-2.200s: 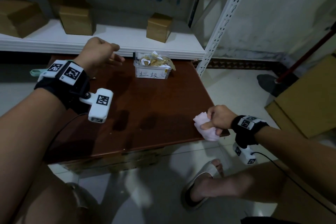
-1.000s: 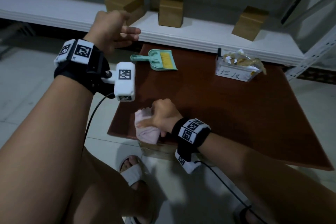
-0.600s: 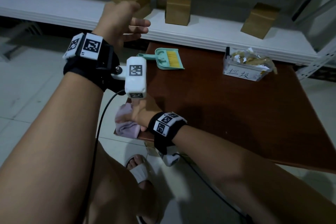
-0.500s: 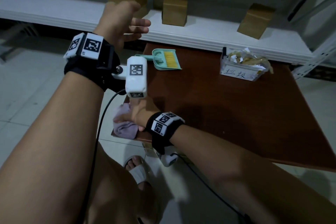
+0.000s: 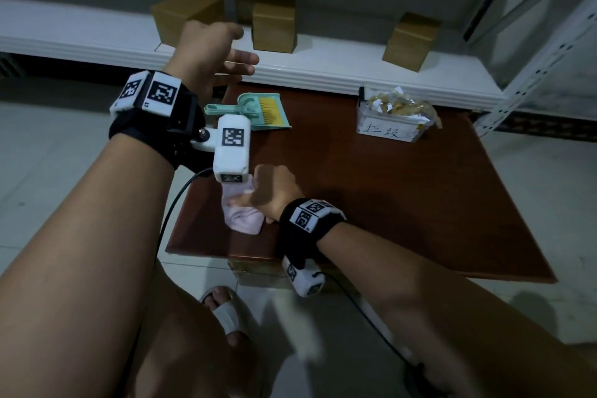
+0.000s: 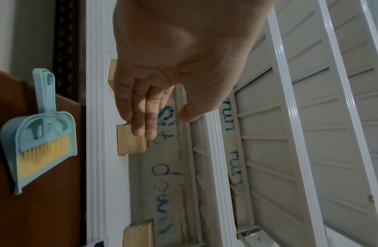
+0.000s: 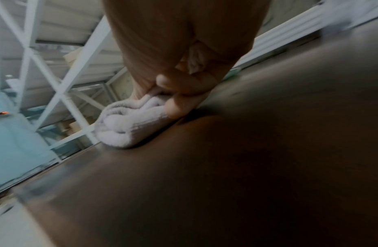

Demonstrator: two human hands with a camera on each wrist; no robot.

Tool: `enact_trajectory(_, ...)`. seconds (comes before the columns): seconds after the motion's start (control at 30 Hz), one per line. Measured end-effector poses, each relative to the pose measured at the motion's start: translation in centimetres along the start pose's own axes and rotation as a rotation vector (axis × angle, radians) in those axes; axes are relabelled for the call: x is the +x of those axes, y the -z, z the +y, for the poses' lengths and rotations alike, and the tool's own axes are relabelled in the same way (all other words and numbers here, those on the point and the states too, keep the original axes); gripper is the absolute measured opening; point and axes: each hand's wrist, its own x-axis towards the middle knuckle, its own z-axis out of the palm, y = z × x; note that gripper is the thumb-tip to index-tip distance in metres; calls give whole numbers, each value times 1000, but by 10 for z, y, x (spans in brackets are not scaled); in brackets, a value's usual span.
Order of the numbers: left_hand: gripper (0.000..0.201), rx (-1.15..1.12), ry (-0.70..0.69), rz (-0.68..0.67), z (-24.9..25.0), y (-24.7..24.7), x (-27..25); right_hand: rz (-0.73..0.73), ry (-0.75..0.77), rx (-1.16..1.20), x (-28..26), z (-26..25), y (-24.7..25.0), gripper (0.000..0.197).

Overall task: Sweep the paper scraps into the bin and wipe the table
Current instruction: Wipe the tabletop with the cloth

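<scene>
Pink cloth (image 5: 241, 215) bunched into a short roll, lying on the table (image 5: 381, 203) at about 8 o'clock of the tabletop, near the left front corner; long axis roughly from 11 to 5 o'clock in the head view, one rounded end toward the front edge. Gripped by the right hand (image 5: 269, 192), fingers (image 7: 184, 83) curled over the folds and pressing the roll onto the wood. Cloth (image 7: 128, 123) flat against the dark surface in the right wrist view.

Raised above the table's far left corner, left hand (image 5: 210, 55), fingers (image 6: 141, 113) straight and close together, thumb apart, holding nothing. Its wrist camera partly covering the cloth's far end in the head view.

At 11 o'clock of the tabletop, teal dustpan (image 5: 258, 110) with a yellow-bristled brush (image 5: 269, 108) nested in it, handle toward 9 o'clock, open mouth toward 3 to 4 o'clock. Dustpan (image 6: 39, 142) well apart from the cloth.

At 1 o'clock, clear bin (image 5: 392, 126) with a handwritten label, heaped with crumpled paper scraps (image 5: 399, 103) rising above the rim.

Behind the table, white shelf (image 5: 323, 71) carrying cardboard boxes (image 5: 274, 27). Sandalled foot (image 5: 226, 313) on the tiled floor by the front edge.
</scene>
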Motion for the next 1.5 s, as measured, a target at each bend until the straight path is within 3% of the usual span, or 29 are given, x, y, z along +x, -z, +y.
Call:
enact_trajectory(0.17, 38, 3, 16, -34, 2, -24, -7, 52, -78, -17, -9, 43, 34, 36)
enact_trajectory(0.4, 41, 36, 22, -84, -3, -49, -8, 117, -198, -39, -33, 117, 86, 67)
enact_trajectory(0.57, 22, 81, 13, -135, -7, -65, -4, 200, -263, -24, -56, 181, 123, 63)
enact_trajectory(0.73, 38, 116, 23, -155, -10, -74, 1, 287, -390, 13, -79, 239, 156, 55)
enact_trajectory(0.87, 31, 125, 23, -168, -9, -82, -1, 352, -469, -14, -93, 278, 173, 52)
enact_trajectory(1.5, 38, 128, 19, -185, -10, -89, -3, 609, -689, 16, -144, 362, 208, 51)
